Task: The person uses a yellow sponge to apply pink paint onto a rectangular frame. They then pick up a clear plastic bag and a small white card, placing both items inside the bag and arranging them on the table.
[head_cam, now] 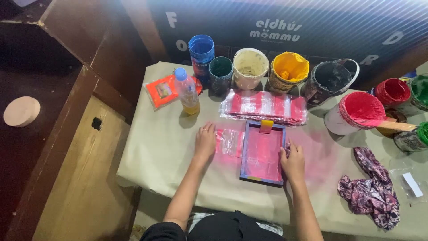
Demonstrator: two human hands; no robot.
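Under the right hand (293, 161), frame (262, 152) edge hidden; clear bag (230, 142) faint.

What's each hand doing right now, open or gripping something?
Left hand: open, flat on the clear plastic bag.
Right hand: fingers curled on the right edge of the printing frame; a firm grip cannot be told.

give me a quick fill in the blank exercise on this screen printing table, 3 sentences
1. The left hand lies flat on a clear plastic ____.
2. The right hand rests on the right edge of the ____ that lies on the table.
3. The open tub between the white tub and the black bucket holds ____ paint.

Missing words: bag; printing frame; yellow
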